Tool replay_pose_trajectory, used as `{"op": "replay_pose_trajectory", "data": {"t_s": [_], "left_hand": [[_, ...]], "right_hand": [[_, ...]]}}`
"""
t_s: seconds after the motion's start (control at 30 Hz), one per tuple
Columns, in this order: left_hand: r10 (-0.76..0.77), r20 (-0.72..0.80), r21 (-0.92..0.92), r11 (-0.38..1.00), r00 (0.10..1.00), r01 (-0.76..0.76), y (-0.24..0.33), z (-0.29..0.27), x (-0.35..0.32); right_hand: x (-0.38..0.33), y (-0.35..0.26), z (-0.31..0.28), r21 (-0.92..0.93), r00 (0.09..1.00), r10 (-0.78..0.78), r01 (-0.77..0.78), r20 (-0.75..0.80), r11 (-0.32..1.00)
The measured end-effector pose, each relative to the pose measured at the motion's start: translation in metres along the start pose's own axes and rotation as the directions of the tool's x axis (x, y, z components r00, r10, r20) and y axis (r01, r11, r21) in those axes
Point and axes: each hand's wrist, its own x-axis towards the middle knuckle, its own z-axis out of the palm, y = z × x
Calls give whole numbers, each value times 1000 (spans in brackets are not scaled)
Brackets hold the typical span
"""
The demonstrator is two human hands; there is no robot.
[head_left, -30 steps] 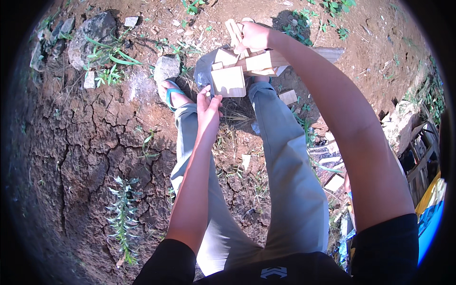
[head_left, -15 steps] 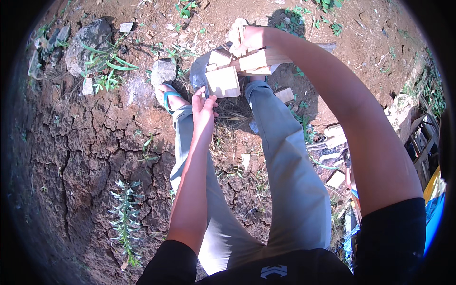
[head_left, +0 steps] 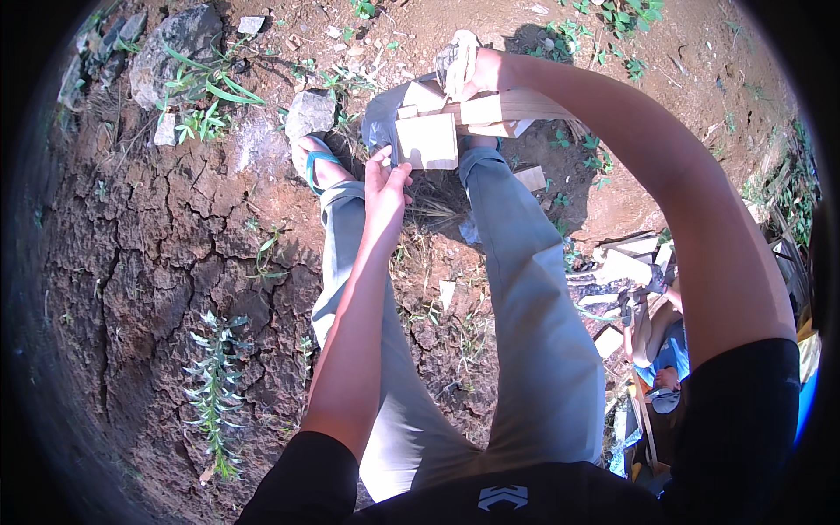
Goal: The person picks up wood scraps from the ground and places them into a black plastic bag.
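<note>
My left hand (head_left: 387, 182) pinches the near edge of a dark grey plastic bag (head_left: 378, 121). Pale wood offcuts fill its mouth, with a square block (head_left: 427, 142) nearest that hand. A longer wooden piece (head_left: 534, 105) sticks out toward the right. At the bag's far side is my right hand (head_left: 477, 72), its fingers curled inside what looks like a whitish glove or cloth. Whatever those fingers grip is hidden. The bag sits low, between my feet.
Another person (head_left: 665, 350) in blue, wearing dark gloves, is at the lower right beside scattered wood pieces (head_left: 623, 267). A large rock (head_left: 179, 57) and a smaller stone (head_left: 311, 114) lie at the upper left. A spiky plant (head_left: 214, 394) grows from cracked soil.
The view has shifted, bringing the other person at the lower right into sight. My left hand stays at the bag's edge and my right at its far side.
</note>
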Motion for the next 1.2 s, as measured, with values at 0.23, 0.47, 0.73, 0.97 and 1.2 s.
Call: {"op": "replay_pose_trajectory", "data": {"t_s": [0.23, 0.47, 0.73, 0.97, 1.2], "left_hand": [[8, 15, -29, 1000, 1000, -8, -9, -1, 7], [39, 9, -60, 997, 999, -38, -4, 0, 7], [2, 19, -25, 1000, 1000, -2, -7, 2, 2], [14, 6, -1, 1000, 1000, -14, -5, 4, 0], [15, 2, 11, 1000, 1000, -15, -7, 7, 1]], "right_hand": [[-11, -22, 4, 68, 970, 209, -219, 127, 973], [-17, -26, -14, 28, 988, 149, -150, 28, 988], [-37, -28, -21, 191, 949, 151, -100, -278, 976], [-53, -45, -20, -250, 998, -59, 47, -39, 967], [-56, -43, -20, -340, 984, -150, 110, -94, 934]]}}
